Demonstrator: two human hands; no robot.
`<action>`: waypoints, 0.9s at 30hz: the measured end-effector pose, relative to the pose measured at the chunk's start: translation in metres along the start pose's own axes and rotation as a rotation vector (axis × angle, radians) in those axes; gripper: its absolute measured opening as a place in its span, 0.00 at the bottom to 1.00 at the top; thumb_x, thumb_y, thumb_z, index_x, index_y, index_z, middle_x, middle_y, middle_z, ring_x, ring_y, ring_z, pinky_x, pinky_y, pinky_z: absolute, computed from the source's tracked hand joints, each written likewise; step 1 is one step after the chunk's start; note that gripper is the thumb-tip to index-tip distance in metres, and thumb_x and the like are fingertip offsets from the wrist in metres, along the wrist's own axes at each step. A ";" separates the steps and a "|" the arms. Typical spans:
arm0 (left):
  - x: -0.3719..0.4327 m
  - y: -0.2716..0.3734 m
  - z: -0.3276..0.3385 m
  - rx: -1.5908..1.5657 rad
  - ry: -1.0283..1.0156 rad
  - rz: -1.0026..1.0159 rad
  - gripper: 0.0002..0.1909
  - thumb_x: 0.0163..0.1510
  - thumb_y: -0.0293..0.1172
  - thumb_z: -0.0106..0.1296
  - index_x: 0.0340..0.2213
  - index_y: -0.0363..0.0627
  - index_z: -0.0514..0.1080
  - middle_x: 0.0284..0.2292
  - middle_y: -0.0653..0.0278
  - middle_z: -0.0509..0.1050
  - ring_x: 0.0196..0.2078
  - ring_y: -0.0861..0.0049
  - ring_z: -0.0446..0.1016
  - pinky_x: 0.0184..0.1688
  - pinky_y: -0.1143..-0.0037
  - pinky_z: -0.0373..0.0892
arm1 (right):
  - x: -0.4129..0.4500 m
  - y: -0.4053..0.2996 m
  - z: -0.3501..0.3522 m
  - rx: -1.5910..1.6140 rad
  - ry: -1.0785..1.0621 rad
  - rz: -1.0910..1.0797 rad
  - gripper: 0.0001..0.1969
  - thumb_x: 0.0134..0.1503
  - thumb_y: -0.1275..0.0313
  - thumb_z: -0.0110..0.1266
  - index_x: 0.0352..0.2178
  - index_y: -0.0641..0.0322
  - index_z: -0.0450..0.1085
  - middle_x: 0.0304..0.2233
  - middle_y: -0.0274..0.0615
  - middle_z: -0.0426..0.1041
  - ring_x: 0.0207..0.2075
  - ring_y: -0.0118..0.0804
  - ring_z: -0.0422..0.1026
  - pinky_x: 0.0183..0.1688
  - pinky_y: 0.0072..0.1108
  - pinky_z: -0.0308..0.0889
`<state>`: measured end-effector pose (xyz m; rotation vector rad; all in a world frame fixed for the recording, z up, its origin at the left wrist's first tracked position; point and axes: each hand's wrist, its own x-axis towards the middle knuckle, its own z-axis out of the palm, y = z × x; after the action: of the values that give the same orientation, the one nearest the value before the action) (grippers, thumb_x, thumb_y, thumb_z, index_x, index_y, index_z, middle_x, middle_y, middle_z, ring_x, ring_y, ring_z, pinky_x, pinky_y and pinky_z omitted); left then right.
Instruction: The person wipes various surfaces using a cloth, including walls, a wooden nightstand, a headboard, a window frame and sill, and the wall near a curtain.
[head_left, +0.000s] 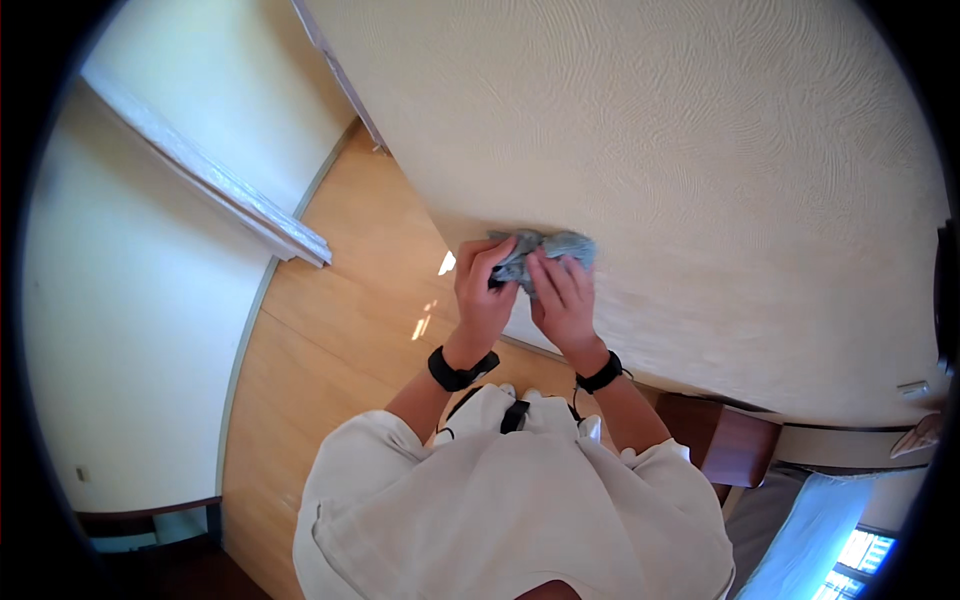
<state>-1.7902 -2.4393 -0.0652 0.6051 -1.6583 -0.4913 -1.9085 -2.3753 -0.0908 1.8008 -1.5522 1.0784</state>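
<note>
A crumpled grey-blue cloth (570, 246) is bunched up in front of me, close to a cream wall (675, 187) with a swirled texture. My left hand (484, 289) grips its left side between thumb and fingers. On the right side, the fingers of my right hand (562, 300) lie over the cloth and are slightly blurred. Whether the cloth touches the wall is hard to tell. Black bands circle both wrists, the left band (454, 373) and the right band (600, 373).
Light wood flooring (300, 360) runs along the left. A plastic-wrapped post or frame edge (300, 240) juts from the left wall (135, 285). Brown wooden furniture (739, 442) stands at lower right, near a pale blue curtain (814, 517) and a window (859, 555). Dark furniture (180, 562) sits lower left.
</note>
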 end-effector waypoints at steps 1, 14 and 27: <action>0.009 0.009 0.005 -0.052 0.008 0.049 0.27 0.34 0.09 0.54 0.40 0.42 0.72 0.37 0.57 0.70 0.37 0.64 0.72 0.35 0.73 0.70 | 0.003 0.004 -0.005 -0.030 0.103 -0.008 0.24 0.45 0.76 0.54 0.48 0.55 0.69 0.47 0.34 0.70 0.48 0.41 0.64 0.53 0.38 0.57; -0.033 0.013 0.042 -0.134 -0.543 0.279 0.30 0.34 0.17 0.59 0.43 0.51 0.72 0.37 0.62 0.69 0.35 0.66 0.72 0.32 0.73 0.72 | -0.117 0.053 0.016 -0.313 0.415 0.101 0.31 0.56 0.51 0.50 0.50 0.65 0.55 0.51 0.49 0.56 0.56 0.47 0.55 0.60 0.50 0.40; 0.003 0.000 0.007 -0.118 -0.527 0.402 0.26 0.37 0.18 0.56 0.42 0.49 0.73 0.34 0.68 0.70 0.31 0.73 0.72 0.29 0.76 0.70 | -0.080 0.022 0.025 -0.318 0.396 0.165 0.29 0.56 0.49 0.49 0.48 0.60 0.56 0.49 0.47 0.58 0.53 0.44 0.56 0.55 0.48 0.45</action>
<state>-1.7976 -2.4407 -0.0642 0.0376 -2.1660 -0.4703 -1.9261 -2.3555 -0.1731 1.1844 -1.5390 1.1088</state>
